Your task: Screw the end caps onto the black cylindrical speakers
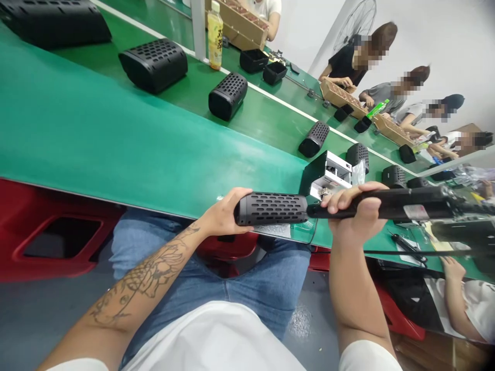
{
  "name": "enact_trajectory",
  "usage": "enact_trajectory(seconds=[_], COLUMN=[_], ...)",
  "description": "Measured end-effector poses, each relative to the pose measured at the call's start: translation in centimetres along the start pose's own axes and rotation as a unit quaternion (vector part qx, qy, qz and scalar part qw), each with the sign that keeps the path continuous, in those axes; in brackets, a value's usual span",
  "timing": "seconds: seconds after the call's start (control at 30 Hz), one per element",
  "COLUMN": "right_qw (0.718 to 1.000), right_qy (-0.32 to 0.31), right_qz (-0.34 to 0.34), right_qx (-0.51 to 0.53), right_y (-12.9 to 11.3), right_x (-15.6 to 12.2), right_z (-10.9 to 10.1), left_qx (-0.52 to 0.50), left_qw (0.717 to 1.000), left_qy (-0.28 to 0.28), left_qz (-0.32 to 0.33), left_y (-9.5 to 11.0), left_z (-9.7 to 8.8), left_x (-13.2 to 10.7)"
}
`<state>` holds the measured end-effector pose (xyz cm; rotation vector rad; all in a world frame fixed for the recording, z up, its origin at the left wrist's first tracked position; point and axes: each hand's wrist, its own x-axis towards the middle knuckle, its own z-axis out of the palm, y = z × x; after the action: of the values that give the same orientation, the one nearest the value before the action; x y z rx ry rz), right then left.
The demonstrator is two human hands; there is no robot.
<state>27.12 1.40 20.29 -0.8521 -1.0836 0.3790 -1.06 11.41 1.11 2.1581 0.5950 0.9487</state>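
My left hand [226, 212] is closed round the left end of a black speaker housing [274, 207], which lies on its side with its slotted grille facing up. In my right hand [356, 212] is a black electric screwdriver [408, 202], held level. Its tip meets the right end of the housing; whether it sits in a screw there is too small to tell. Just behind the tip stands a black and silver screw feeder [328, 172], partly covered by my right fingers.
Several more speaker housings, one nearest [228, 96], stand along the green belt [266, 116] beyond my bench [154, 149]. A yellow drink bottle [215, 36] is by a post. Co-workers sit across the line; another person's hand [453, 270] is at right. A second screwdriver [408, 247] lies there.
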Motion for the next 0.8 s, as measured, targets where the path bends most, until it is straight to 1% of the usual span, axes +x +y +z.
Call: enact_trajectory(seconds=[0.07, 0.13, 0.2, 0.27, 0.37, 0.43, 0.5, 0.6, 0.73, 0.8], right_qw=[0.996, 0.989, 0.984, 0.980, 0.979, 0.975, 0.968, 0.958, 0.946, 0.942], right_qy=[-0.070, -0.115, -0.146, -0.168, -0.177, -0.187, -0.212, -0.252, -0.288, -0.295], right_qz=[0.017, 0.029, 0.032, 0.037, 0.074, 0.107, 0.127, 0.131, 0.124, 0.131], right_qx=[0.057, 0.089, 0.100, 0.097, 0.070, 0.050, 0.042, 0.051, 0.086, 0.092], right_y=[-1.1, -1.3, -0.9, -0.1, 1.2, 1.9, 2.5, 3.0, 3.3, 3.4], right_x=[-2.0, -3.6, -4.5, -4.7, -4.8, -4.8, -5.0, -5.2, -5.2, -5.2], right_z=[3.2, 5.9, 7.9, 9.2, 9.9, 9.7, 9.4, 9.0, 9.1, 9.2], left_qx=[-0.006, -0.013, -0.018, -0.021, -0.025, -0.025, -0.022, -0.017, -0.011, -0.014], left_qw=[1.000, 1.000, 1.000, 1.000, 1.000, 1.000, 1.000, 1.000, 1.000, 1.000], left_qy=[0.003, 0.006, 0.004, 0.001, 0.003, 0.008, 0.012, 0.011, 0.015, 0.012], left_qz=[0.001, 0.001, -0.004, -0.011, -0.015, -0.011, -0.005, 0.004, 0.007, -0.001], left_y=[-0.1, -0.1, 0.0, 0.2, 0.5, 0.5, 0.4, 0.3, 0.4, 0.5], left_z=[0.1, 0.2, 0.2, 0.2, 0.2, 0.3, 0.3, 0.5, 0.4, 0.4], left_x=[0.0, 0.0, 0.0, 0.0, 0.1, 0.2, 0.2, 0.3, 0.5, 0.5])
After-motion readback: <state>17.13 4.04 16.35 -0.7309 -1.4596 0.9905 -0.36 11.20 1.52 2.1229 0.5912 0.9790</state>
